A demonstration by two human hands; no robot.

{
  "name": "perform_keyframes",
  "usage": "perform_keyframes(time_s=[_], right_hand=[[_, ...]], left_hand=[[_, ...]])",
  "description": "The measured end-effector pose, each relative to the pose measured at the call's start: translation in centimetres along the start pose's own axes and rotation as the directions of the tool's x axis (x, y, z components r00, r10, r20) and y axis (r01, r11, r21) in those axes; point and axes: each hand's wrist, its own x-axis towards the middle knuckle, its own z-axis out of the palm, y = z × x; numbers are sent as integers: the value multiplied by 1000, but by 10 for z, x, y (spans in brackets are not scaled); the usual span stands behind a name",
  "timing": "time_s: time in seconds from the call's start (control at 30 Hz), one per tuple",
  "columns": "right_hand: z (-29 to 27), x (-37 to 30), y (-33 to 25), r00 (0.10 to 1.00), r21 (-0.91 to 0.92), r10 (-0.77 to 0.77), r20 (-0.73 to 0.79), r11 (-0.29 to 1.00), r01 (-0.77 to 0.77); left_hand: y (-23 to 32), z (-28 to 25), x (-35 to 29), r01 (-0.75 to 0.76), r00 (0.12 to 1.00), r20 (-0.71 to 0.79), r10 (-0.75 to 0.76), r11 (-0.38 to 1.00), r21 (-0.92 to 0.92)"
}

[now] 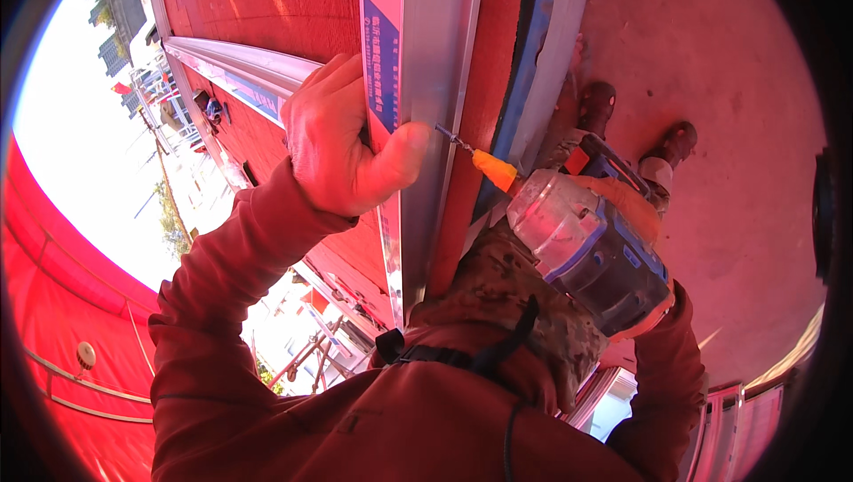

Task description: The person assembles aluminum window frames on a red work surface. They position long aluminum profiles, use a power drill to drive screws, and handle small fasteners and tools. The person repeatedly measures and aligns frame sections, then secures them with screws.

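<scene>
- Silvery metal makes the long metal profile [435, 64], which runs from the upper edge of the frame down through the centre; we see along its side a printed film [380, 2] in pink and blue.
- Our left hand [342, 149], left of the centre, is clamped on this profile: the fingers are bent around its left edge and the thumb lies across toward the bare metal face.
- We judge the profile to be stiff and rather light for its length, probably hollow; its smooth face may be a little slippery, and its edges may be sharp for bare skin.
- For holding it, we find the left edge a good place, because fingers can hook behind; but the thumb is near the drill bit [453, 138], so a grip farther up would be safer.
- Our right hand [626, 202], right of the centre, is closed around the power drill [591, 246]; the tool covers part of this hand, so we cannot tell where each finger lies.
- The drill looks heavy and hard, with most of its weight in the thick body; we would take it by the handle, with the wrist kept straight.
- The bit is thin and could bend or slide on the smooth metal. Behind it sits an orange sleeve [494, 169]. The tip shows over the profile, but we cannot tell if it touches.
</scene>
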Motion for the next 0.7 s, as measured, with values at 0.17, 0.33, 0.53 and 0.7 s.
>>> perform_keyframes(time_s=[0.17,0.33,0.53,0.7], right_hand=[[20,7,-15,872,459,485,-63,790,-406],[5,4,2,994,-406,-110,6,908,103],[4,12,9,985,-517,-169,24,841,157],[1,16,9,982,-486,-185,36,856,179]], left_hand=[[-7,1,2,-56,998,-2,56,998,24],[-8,1,2,-65,998,2,65,997,48],[-9,0,5,-94,996,-1,94,994,58],[-8,-1,5,-73,997,7,73,996,41]])
